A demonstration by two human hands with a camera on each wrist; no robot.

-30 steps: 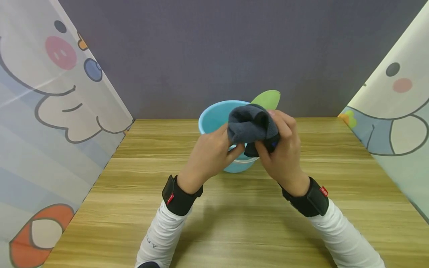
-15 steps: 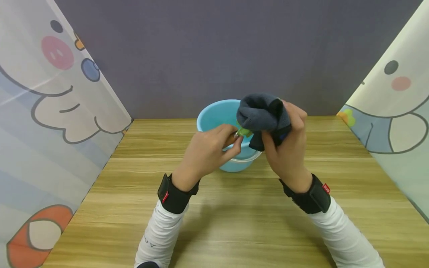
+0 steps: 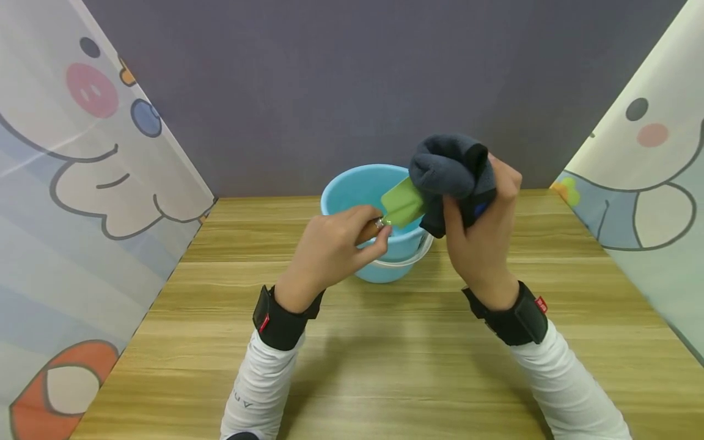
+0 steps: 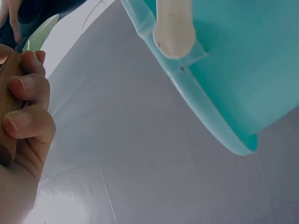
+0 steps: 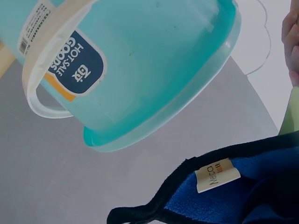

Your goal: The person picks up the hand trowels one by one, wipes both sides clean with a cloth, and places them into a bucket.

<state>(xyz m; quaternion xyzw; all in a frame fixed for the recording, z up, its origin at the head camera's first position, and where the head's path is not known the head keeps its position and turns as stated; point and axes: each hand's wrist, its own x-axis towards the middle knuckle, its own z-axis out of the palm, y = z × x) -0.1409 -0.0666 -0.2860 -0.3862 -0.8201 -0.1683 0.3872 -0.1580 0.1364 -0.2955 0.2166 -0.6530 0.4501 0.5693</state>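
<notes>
My left hand (image 3: pixel 332 247) grips the wooden handle (image 4: pixel 8 100) of a small trowel, its fingers curled round it. The trowel's light green blade (image 3: pixel 400 203) points right over the bucket. Its far end goes behind a bunched dark grey-blue cloth (image 3: pixel 444 166). That cloth is held by my right hand (image 3: pixel 484 226), thumb in front and fingers mostly hidden behind. From the right wrist, the cloth's bright blue side (image 5: pixel 187 200) shows black edging and a white label (image 5: pixel 216 175). Below the blade stands a light blue bucket (image 3: pixel 346 183).
The bucket's white handle (image 3: pixel 404 264) hangs down at its front. Wood-grain tabletop (image 3: pixel 385 366) spreads around it. A dark grey panel (image 3: pixel 352 79) rises behind, and cartoon-printed sheets (image 3: pixel 110 256) flank the table left and right.
My right hand and the cloth have moved right and up. My left hand has moved slightly left with the trowel, and more of its green blade shows beside the cloth.
</notes>
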